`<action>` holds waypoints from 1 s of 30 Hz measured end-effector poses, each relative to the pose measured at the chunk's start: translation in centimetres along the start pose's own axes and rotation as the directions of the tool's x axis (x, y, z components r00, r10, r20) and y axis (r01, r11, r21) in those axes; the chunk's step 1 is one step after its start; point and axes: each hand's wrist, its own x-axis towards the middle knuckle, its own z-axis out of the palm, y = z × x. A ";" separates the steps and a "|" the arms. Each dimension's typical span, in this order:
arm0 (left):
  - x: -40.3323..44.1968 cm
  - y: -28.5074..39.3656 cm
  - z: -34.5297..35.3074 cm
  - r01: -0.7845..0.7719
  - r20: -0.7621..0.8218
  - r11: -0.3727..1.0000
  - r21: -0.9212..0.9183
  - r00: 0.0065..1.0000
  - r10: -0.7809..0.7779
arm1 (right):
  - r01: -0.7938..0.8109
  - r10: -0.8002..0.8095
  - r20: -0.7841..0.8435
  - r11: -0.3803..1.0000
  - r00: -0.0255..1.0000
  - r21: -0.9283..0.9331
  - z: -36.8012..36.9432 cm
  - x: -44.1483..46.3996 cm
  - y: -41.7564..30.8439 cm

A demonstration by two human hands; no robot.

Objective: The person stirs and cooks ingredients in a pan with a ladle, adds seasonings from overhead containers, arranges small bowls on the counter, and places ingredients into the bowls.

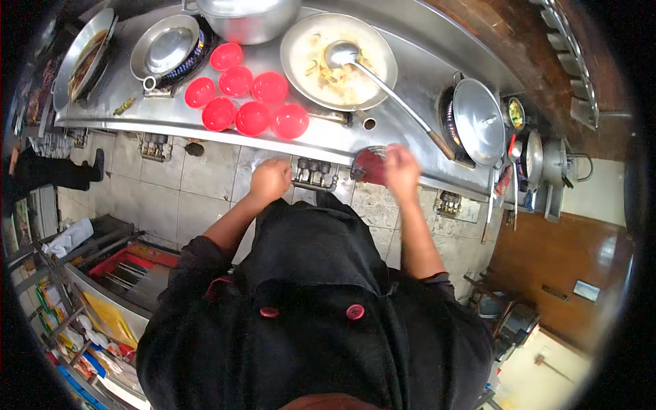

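My left hand [272, 179] is curled into a fist near the front edge of the steel counter, with nothing visible in it. A dark red cloth with a patterned rim [370, 166] spreads out beside my right hand [402, 171], whose fingers are closed on its edge and slightly blurred. Ahead of my hands, a wide wok [290, 78] holds pale broth with food pieces. Inside rests a large ladle [342, 55], its long handle slanting right across the counter. Several red bowls [253, 119] stand grouped left of the wok.
A big metal pot [249, 20] stands behind the bowls. Lit burners show under a pan [147, 51] at left and beside a lidded wok [478, 123] at right. A small dark-filled cup [370, 124] sits near the counter edge. Another person's legs [68, 169] show at far left.
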 end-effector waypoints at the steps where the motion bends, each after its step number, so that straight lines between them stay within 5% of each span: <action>1: -1.0 0.2 1.4 0.077 0.106 0.996 -0.044 0.992 -0.072 | 0.141 -0.148 -0.096 0.987 0.984 -0.082 -1.7 2.0 2.2; 3: -2.1 -1.0 4.9 0.161 0.208 0.986 -0.036 0.967 -0.150 | 0.318 -0.441 -0.127 0.791 0.889 -0.523 -4.2 6.3 4.8; 5: -2.6 -1.2 7.1 0.256 0.355 0.959 0.122 0.891 -0.283 | 0.323 -0.417 0.053 0.610 0.907 -0.724 -5.2 9.4 6.4; 6: -2.8 -0.8 7.6 0.278 0.354 0.951 0.132 0.883 -0.307 | 0.341 -0.420 0.071 0.616 0.905 -0.710 -5.2 10.5 7.9; 8: -1.9 0.3 7.9 0.399 0.372 0.890 0.218 0.809 -0.454 | 0.315 0.050 0.442 0.630 0.896 -0.710 -5.1 13.2 10.3; 11: -0.8 1.7 8.1 0.474 0.387 0.804 0.359 0.708 -0.590 | 0.324 -0.021 0.461 0.741 0.887 -0.588 -6.2 14.0 11.6; 13: -0.3 2.3 8.4 0.335 0.466 0.787 0.517 0.661 -0.588 | 0.351 -0.092 0.454 0.772 0.886 -0.529 -7.8 13.6 11.5; 14: 0.4 3.5 8.4 0.485 0.376 0.676 0.555 0.578 -0.724 | 0.309 -0.099 0.424 0.831 0.900 -0.462 -8.7 13.2 11.6; 17: 1.2 5.1 8.0 0.443 0.373 0.660 0.607 0.575 -0.728 | 0.219 -0.064 0.386 0.902 0.920 -0.372 -11.3 12.2 12.0; 21: 1.1 6.2 8.4 0.601 0.287 0.615 0.510 0.555 -0.781 | 0.178 -0.095 0.378 0.965 0.921 -0.192 -12.8 11.7 13.2; 23: -0.5 2.2 11.7 0.672 0.235 0.604 0.428 0.563 -0.793 | 0.314 -0.274 0.249 0.940 0.929 -0.137 -13.0 11.4 13.4; 25: -3.1 -5.0 16.9 0.643 0.219 0.653 0.400 0.625 -0.749 | 0.244 -0.180 0.280 0.946 0.943 -0.214 -13.6 11.4 13.0; 27: -2.5 -4.1 16.1 0.737 0.225 0.623 0.263 0.581 -0.782 | 0.271 -0.201 0.265 0.927 0.943 -0.258 -14.0 11.3 12.9; 30: -1.1 0.8 14.1 0.729 0.163 0.564 0.388 0.549 -0.820 | 0.275 -0.172 0.291 0.890 0.941 -0.364 -13.9 11.6 12.7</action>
